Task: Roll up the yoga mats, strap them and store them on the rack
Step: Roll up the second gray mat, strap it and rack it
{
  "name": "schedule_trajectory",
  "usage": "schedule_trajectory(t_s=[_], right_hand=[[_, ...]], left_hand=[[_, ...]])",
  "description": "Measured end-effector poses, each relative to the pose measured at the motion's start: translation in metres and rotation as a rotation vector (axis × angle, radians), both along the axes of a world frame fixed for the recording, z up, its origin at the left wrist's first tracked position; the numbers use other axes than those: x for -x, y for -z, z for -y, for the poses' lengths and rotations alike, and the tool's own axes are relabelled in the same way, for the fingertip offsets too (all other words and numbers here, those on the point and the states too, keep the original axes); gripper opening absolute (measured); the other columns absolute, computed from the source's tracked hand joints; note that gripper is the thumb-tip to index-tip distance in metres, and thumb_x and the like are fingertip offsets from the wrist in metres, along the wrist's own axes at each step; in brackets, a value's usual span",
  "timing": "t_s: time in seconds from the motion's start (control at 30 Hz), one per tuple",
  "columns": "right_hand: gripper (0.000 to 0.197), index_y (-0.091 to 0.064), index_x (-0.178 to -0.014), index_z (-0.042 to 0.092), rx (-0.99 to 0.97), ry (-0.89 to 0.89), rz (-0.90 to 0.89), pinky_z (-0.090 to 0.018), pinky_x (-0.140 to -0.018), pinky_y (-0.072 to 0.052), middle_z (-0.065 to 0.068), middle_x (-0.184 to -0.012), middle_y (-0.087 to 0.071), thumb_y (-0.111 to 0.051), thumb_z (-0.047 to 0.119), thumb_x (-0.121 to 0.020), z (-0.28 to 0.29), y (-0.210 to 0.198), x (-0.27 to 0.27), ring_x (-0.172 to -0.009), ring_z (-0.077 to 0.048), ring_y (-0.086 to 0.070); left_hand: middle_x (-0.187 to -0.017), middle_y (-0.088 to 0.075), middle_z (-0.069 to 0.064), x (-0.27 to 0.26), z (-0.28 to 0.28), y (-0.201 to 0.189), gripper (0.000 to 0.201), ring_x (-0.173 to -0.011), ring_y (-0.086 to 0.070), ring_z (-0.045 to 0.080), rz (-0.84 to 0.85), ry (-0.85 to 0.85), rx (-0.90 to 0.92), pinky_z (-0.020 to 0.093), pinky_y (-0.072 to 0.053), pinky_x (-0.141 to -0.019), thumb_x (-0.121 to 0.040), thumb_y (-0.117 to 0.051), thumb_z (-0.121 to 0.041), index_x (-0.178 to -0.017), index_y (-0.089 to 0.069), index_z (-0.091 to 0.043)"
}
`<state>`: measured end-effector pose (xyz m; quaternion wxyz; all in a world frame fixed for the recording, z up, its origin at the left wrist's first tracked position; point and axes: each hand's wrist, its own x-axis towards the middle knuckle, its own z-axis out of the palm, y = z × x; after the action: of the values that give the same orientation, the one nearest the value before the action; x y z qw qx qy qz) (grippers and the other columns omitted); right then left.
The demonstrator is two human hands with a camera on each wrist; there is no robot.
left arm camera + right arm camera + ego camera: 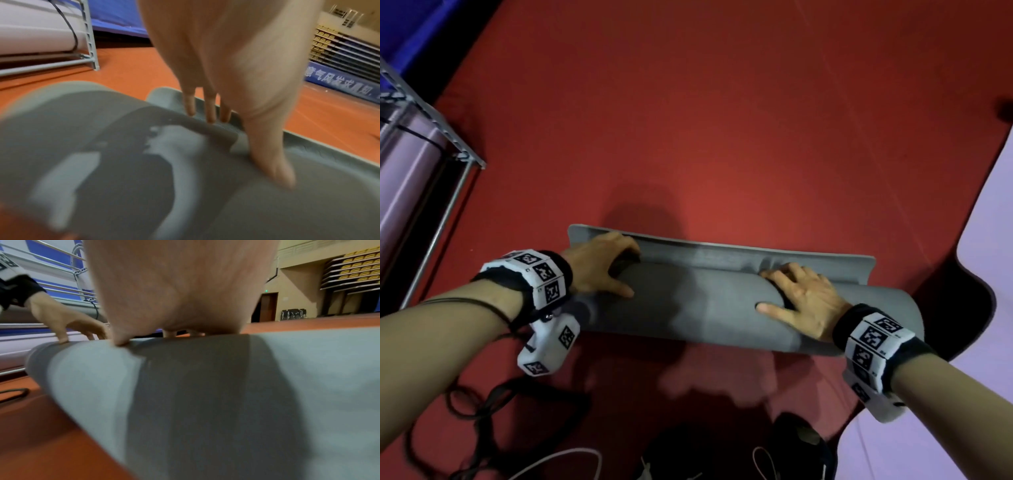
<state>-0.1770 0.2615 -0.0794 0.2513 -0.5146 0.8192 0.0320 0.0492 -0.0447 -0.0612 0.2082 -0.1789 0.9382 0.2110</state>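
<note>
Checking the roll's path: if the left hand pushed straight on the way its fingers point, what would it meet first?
Probably the mat's last flat strip, just beyond the left hand's fingertips; past that, only red floor shows.

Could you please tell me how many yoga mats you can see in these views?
3. A grey mat lies nearly rolled under both hands, a lilac mat sits rolled on the rack, and another lilac mat lies flat at right. Others may be hidden.

White Chinese characters are seen on a blue banner [345, 84] at the hall edge in the left wrist view; blurred, possibly "气风发", not reliably read. Black-and-white coded markers are carried on the wristbands [541, 277]; no readable text there.
</note>
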Motion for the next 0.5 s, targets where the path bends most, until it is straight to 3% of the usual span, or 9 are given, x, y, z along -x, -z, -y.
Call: schedule_trajectory(t_s=[0.03, 0.1, 0.13, 0.2, 0.27, 0.37, 0.43, 0.5], right_hand=[[0.124, -0.028, -0.150, 0.034, -0.015, 0.008, -0.040, -0.042, -0.104, -0.032, -0.001, -0.139, -0.040, 0.020, 0.095, -0.052, 0.002, -0.001, 0.002, -0.125, -0.026, -0.039], [0.126, -0.025, -0.152, 0.033, -0.050, 0.013, -0.089, -0.042, -0.105, -0.030, 0.000, -0.143, -0.040, 0.029, 0.089, -0.053, 0.010, -0.005, 0.003, -0.128, -0.025, -0.035], [0.119, -0.025, -0.152, 0.031, -0.069, 0.012, -0.099, -0.042, -0.106, -0.029, 0.000, -0.145, -0.040, 0.024, 0.087, -0.060, 0.014, -0.007, 0.004, -0.130, -0.024, -0.033], [0.085, -0.028, -0.152, 0.028, -0.098, 0.010, -0.120, -0.044, -0.108, -0.028, 0.000, -0.151, -0.036, -0.001, 0.076, -0.086, 0.024, -0.010, 0.006, -0.134, -0.025, -0.030], [0.063, -0.035, -0.149, 0.026, -0.120, 0.003, -0.152, -0.044, -0.108, -0.029, 0.000, -0.152, -0.035, -0.019, 0.060, -0.098, 0.035, -0.013, 0.009, -0.134, -0.026, -0.031], [0.055, -0.041, -0.144, 0.024, -0.124, -0.015, -0.184, -0.043, -0.107, -0.031, -0.002, -0.150, -0.034, -0.025, 0.052, -0.100, 0.048, -0.017, 0.011, -0.131, -0.027, -0.033], [0.053, -0.037, -0.146, 0.021, -0.100, -0.033, -0.200, -0.043, -0.107, -0.032, -0.005, -0.152, -0.030, -0.032, 0.048, -0.100, 0.055, -0.020, 0.014, -0.133, -0.028, -0.033], [0.059, -0.030, -0.148, 0.017, -0.059, -0.032, -0.190, -0.042, -0.106, -0.034, -0.009, -0.154, -0.027, -0.043, 0.043, -0.096, 0.066, -0.023, 0.017, -0.134, -0.030, -0.034]], left_hand=[[-0.111, -0.053, -0.005, -0.002, 0.003, 0.001, 0.091, -0.104, -0.053, 0.014, -0.046, -0.001, 0.012, 0.039, -0.045, -0.093, -0.054, -0.052, -0.085, -0.120, -0.057, -0.023], [-0.110, -0.057, -0.005, -0.004, 0.001, 0.004, 0.087, -0.103, -0.056, 0.015, -0.132, -0.009, 0.013, 0.033, -0.045, -0.092, -0.064, -0.039, -0.085, -0.120, -0.061, -0.022], [-0.114, -0.057, -0.006, -0.005, -0.003, 0.002, 0.089, -0.108, -0.056, 0.016, -0.152, -0.023, 0.020, 0.027, -0.043, -0.091, -0.068, -0.033, -0.085, -0.125, -0.060, -0.022], [-0.131, -0.050, -0.012, -0.004, -0.012, 0.000, 0.093, -0.120, -0.052, 0.015, -0.094, -0.030, 0.107, 0.022, -0.037, -0.090, -0.074, -0.023, -0.088, -0.138, -0.049, -0.025], [-0.147, -0.037, -0.011, -0.002, -0.019, -0.001, 0.105, -0.130, -0.043, 0.014, 0.041, 0.027, 0.224, 0.027, -0.037, -0.099, -0.068, -0.026, -0.091, -0.149, -0.030, -0.025], [-0.157, -0.023, -0.002, 0.006, -0.020, 0.004, 0.136, -0.141, -0.030, 0.017, 0.160, 0.112, 0.306, 0.037, -0.026, -0.115, -0.049, -0.037, -0.098, -0.154, -0.009, -0.016], [-0.157, -0.023, 0.000, 0.011, -0.017, 0.011, 0.137, -0.142, -0.027, 0.017, 0.172, 0.094, 0.304, 0.043, -0.020, -0.115, -0.053, -0.055, -0.090, -0.153, -0.003, -0.013], [-0.149, -0.037, 0.002, 0.016, -0.014, 0.015, 0.134, -0.137, -0.036, 0.019, 0.131, 0.053, 0.289, 0.046, -0.023, -0.113, -0.051, -0.063, -0.085, -0.149, -0.013, -0.010]])
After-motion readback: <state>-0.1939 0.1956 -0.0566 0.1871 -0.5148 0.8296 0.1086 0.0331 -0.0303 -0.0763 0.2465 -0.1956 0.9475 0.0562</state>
